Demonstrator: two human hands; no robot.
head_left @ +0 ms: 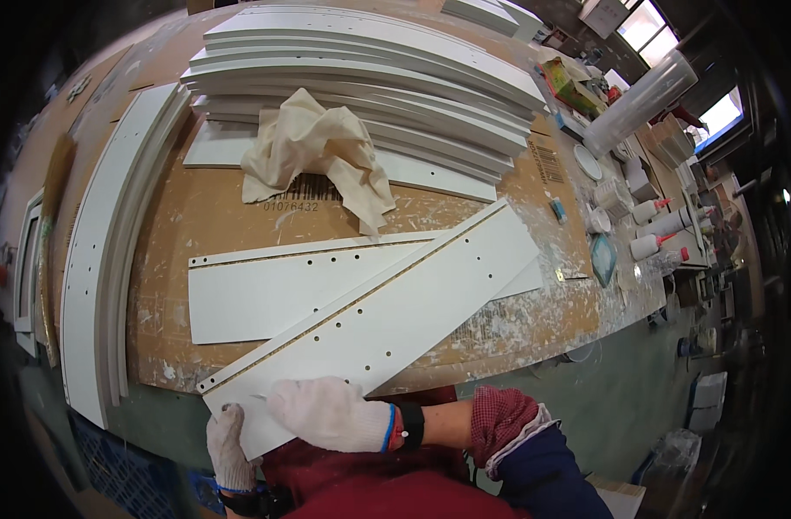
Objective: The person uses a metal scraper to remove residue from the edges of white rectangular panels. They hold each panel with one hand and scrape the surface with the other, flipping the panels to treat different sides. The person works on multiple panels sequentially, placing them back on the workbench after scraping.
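Note:
A white drilled board (387, 304) with a brown groove along one long edge lies aslant, its near end jutting over the table edge. My left hand (229, 443), in a white knitted glove, is closed round that board's near left corner. My right hand (328, 413), gloved too, is closed over the board's near end. A thin, pale tip shows by its fingers; what it belongs to is hidden. Beneath the slanted board is a second white grooved board (248, 298). Behind them, a crumpled cream cloth (313, 147) drapes over the front of a stack of white boards (361, 65).
Another stack of white boards (110, 233) stands at the left. Brown cardboard (175, 346) with paint stains covers the table. Bottles (646, 246), a plastic-wrapped roll (642, 99) and a teal-rimmed item (602, 261) lie along the right. A blue crate (118, 463) sits below left.

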